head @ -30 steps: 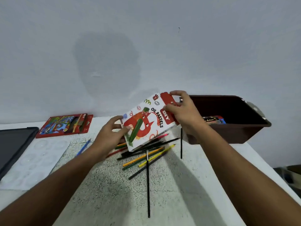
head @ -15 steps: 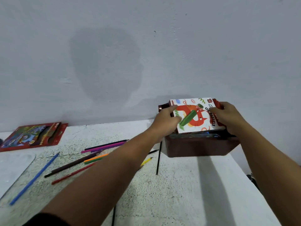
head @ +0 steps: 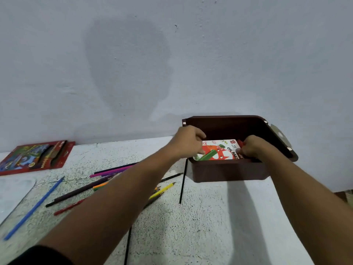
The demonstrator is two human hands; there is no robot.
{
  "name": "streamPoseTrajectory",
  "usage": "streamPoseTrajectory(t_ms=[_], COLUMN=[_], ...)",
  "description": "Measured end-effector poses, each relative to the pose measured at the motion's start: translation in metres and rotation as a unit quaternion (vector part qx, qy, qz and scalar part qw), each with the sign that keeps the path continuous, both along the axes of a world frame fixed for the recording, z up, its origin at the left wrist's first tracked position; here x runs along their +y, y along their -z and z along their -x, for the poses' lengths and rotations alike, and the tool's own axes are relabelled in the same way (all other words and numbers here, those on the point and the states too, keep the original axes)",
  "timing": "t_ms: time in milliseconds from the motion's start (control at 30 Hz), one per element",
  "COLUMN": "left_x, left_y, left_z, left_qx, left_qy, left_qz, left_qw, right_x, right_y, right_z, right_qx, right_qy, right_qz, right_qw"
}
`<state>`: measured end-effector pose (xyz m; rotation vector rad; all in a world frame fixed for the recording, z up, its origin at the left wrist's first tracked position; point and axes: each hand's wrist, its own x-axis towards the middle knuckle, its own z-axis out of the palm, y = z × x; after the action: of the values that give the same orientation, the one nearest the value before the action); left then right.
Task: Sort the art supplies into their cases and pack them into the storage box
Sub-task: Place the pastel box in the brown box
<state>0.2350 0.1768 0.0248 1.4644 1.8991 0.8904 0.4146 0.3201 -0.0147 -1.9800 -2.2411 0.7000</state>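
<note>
Oil pastels, in their flat white cardboard box printed with a red cartoon figure and a green crayon (head: 217, 151), lie down inside the dark brown plastic storage box (head: 229, 171), below its rim, printed face up. Both hands are in there with it. The left hand (head: 188, 141) has its fingers curled over the box's left end, and the right hand (head: 253, 147) has fingers and thumb curled round the right end by the red flap, so each has hold of an end. The storage box stands at the back right of the speckled white tabletop (head: 200, 226), against the pale wall.

Left of the forearms, loose coloured pencils (head: 107, 175) lie scattered on the tabletop: magenta, orange, dark brown, red, yellow, with a blue pencil (head: 34, 207) further left. A thin black stick (head: 182, 181) lies just beside the storage box's left corner. Far left, a red flat pencil case with a picture cover (head: 36, 157) rests near the wall.
</note>
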Motion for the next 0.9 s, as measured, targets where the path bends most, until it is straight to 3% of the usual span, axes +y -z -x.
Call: streamPoseTrajectory(t_ms=[100, 167, 300, 433, 500, 567, 633, 700, 800, 900], left_x=[-0.026, -0.051, -0.119, -0.186, -0.216, -0.244, -0.267, -0.291, -0.328, -0.355], left_y=[-0.001, 0.004, 0.029, 0.061, 0.077, 0.091, 0.1, 0.104, 0.109, 0.114], left_z=[0.032, 0.064, 0.132, 0.185, 0.206, 0.222, 0.233, 0.244, 0.263, 0.281], left_qx=[-0.074, -0.019, 0.128, 0.202, 0.229, 0.255, 0.295, 0.325, 0.318, 0.293], left_qy=[-0.059, -0.093, -0.131, -0.176, -0.205, -0.233, -0.261, -0.291, -0.337, -0.364], left_qz=[-0.078, -0.091, -0.005, 0.067, 0.099, 0.124, 0.155, 0.184, 0.196, 0.199], left_qw=[0.992, 0.991, 0.983, 0.961, 0.947, 0.93, 0.906, 0.881, 0.864, 0.861], right_x=[0.001, 0.002, 0.001, -0.015, -0.041, -0.078, -0.119, -0.156, -0.193, -0.204], right_y=[0.001, 0.003, 0.003, -0.002, -0.004, -0.005, 0.001, 0.017, 0.055, 0.087], right_z=[0.002, 0.003, 0.008, 0.033, 0.065, 0.1, 0.126, 0.144, 0.156, 0.158], right_qx=[-0.043, -0.048, -0.062, 0.008, 0.113, 0.207, 0.239, 0.228, 0.131, 0.082], right_qy=[-0.023, -0.017, 0.009, 0.018, -0.067, -0.165, -0.257, -0.375, -0.563, -0.637], right_qz=[-0.009, -0.005, -0.022, -0.197, -0.297, -0.38, -0.413, -0.382, -0.256, -0.176], right_qw=[0.999, 0.999, 0.998, 0.98, 0.946, 0.886, 0.841, 0.813, 0.775, 0.746])
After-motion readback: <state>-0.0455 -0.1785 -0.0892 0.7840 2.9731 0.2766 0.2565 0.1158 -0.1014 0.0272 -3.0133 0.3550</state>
